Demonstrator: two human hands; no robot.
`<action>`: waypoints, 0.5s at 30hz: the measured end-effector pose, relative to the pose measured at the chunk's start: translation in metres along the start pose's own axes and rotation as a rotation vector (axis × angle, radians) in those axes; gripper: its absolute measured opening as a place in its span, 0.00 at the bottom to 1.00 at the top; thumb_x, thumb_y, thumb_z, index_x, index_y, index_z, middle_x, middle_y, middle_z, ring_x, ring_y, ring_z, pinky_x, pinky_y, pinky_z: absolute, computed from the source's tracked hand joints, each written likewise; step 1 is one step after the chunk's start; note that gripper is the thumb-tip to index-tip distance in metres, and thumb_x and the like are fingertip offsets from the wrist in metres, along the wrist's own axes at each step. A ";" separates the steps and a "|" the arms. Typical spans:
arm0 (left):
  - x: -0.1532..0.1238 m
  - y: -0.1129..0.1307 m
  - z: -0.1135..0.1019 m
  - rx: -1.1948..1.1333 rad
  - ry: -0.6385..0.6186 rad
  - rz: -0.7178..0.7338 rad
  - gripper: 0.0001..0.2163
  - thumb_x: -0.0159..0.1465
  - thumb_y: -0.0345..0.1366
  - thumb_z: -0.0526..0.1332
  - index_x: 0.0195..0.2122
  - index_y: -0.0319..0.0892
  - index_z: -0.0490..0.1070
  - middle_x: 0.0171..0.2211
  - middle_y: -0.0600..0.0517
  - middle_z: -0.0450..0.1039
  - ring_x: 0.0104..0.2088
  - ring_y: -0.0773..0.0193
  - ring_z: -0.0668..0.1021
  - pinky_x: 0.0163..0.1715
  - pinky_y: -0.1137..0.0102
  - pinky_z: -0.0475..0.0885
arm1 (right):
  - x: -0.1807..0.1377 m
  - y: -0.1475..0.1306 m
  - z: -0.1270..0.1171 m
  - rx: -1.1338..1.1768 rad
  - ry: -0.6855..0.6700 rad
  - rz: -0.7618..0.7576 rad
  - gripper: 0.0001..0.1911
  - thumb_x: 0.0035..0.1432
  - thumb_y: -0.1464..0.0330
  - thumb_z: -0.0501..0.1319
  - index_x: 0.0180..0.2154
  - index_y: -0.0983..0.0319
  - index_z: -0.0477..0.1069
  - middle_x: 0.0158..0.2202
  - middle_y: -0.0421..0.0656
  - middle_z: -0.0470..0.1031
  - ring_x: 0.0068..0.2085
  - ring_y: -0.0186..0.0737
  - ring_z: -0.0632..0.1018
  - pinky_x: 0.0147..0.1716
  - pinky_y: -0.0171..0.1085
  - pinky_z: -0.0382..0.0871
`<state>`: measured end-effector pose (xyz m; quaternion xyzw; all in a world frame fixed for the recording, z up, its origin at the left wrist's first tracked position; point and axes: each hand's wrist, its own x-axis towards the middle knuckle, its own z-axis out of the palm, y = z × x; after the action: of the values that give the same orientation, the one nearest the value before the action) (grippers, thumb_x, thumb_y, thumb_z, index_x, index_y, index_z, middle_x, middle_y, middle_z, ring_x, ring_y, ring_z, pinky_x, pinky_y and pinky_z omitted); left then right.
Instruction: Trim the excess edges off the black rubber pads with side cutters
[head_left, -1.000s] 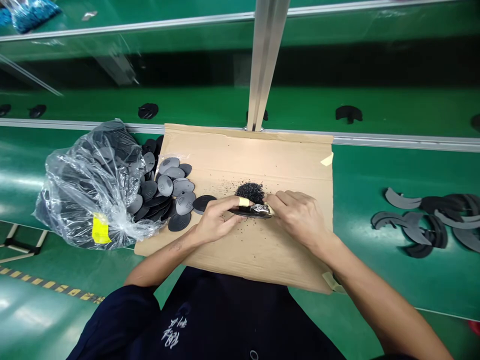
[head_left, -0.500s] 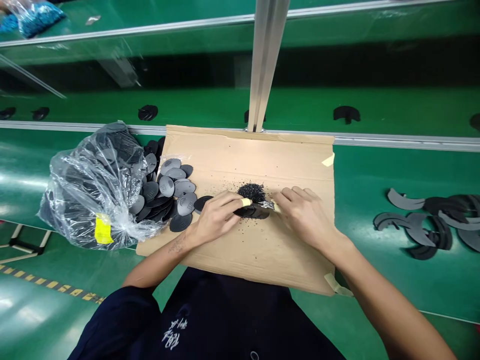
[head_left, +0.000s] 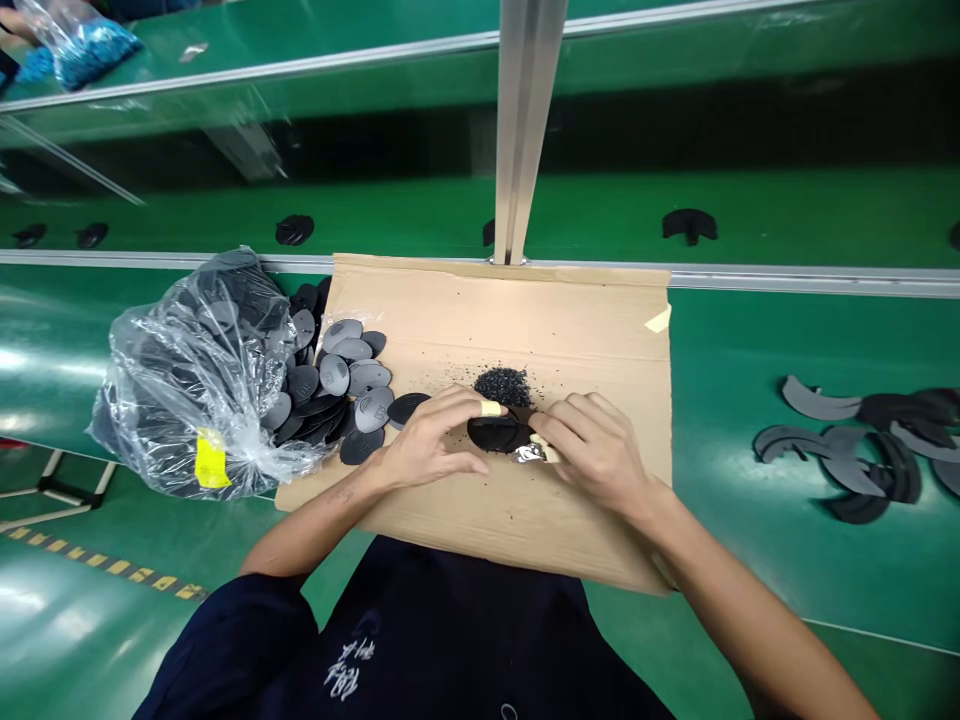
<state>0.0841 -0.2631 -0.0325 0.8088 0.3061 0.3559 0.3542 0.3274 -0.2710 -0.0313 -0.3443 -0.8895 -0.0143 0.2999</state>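
Note:
A dark curved flat part (head_left: pixel 491 433) is tilted up between my hands over the cardboard sheet (head_left: pixel 480 310). My left hand (head_left: pixel 431 445) has tape on its index finger, which touches the part's upper left edge; the thumb is spread away below. My right hand (head_left: pixel 596 450) closes on a small silver clipper (head_left: pixel 529 453), its metal end pointing left. Right fingertips, one also taped, meet the part's right end. Just behind the part lies a heap of tiny black clippings (head_left: pixel 502 385), with crumbs scattered around it.
Grey and black oval discs (head_left: pixel 373 408) pile up at the cardboard's left, spilling from a clear plastic bag (head_left: pixel 187 380) with a yellow label. Crescent-shaped parts (head_left: pixel 847 460) lie on the green table at right. A metal post (head_left: pixel 525 130) rises behind the cardboard. More black parts (head_left: pixel 690 225) sit beyond the rail.
My left thumb has come away from the dark part, which has turned to show more of its face. The clipper has moved down toward me, off the part's upper edge.

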 end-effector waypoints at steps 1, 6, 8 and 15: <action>0.001 0.001 -0.003 -0.035 -0.032 -0.022 0.28 0.68 0.60 0.54 0.54 0.40 0.75 0.43 0.42 0.78 0.44 0.55 0.79 0.45 0.60 0.76 | 0.000 0.000 0.001 0.003 0.002 -0.002 0.13 0.66 0.80 0.52 0.36 0.61 0.71 0.28 0.41 0.72 0.30 0.37 0.66 0.31 0.38 0.54; 0.020 0.003 -0.017 0.144 -0.215 -0.075 0.14 0.74 0.43 0.55 0.43 0.40 0.77 0.37 0.46 0.77 0.39 0.60 0.78 0.40 0.67 0.74 | -0.002 0.005 0.007 0.020 0.039 -0.010 0.13 0.67 0.79 0.51 0.37 0.63 0.73 0.30 0.43 0.73 0.32 0.38 0.68 0.32 0.38 0.57; 0.039 -0.006 -0.031 0.269 -0.292 -0.021 0.11 0.73 0.37 0.55 0.40 0.40 0.76 0.36 0.47 0.77 0.38 0.61 0.77 0.41 0.67 0.73 | -0.005 0.011 0.011 0.025 0.048 0.037 0.11 0.68 0.78 0.53 0.38 0.63 0.73 0.30 0.44 0.74 0.32 0.38 0.68 0.33 0.38 0.58; 0.141 -0.083 -0.111 0.798 -0.161 -0.344 0.08 0.69 0.30 0.58 0.43 0.40 0.78 0.47 0.45 0.78 0.50 0.54 0.77 0.55 0.60 0.71 | -0.022 0.042 0.021 0.101 0.080 0.182 0.08 0.64 0.75 0.55 0.39 0.62 0.73 0.31 0.45 0.75 0.33 0.42 0.72 0.33 0.39 0.63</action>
<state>0.0553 -0.0715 0.0073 0.8448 0.5210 0.0814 0.0909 0.3549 -0.2476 -0.0683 -0.4075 -0.8414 0.0439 0.3523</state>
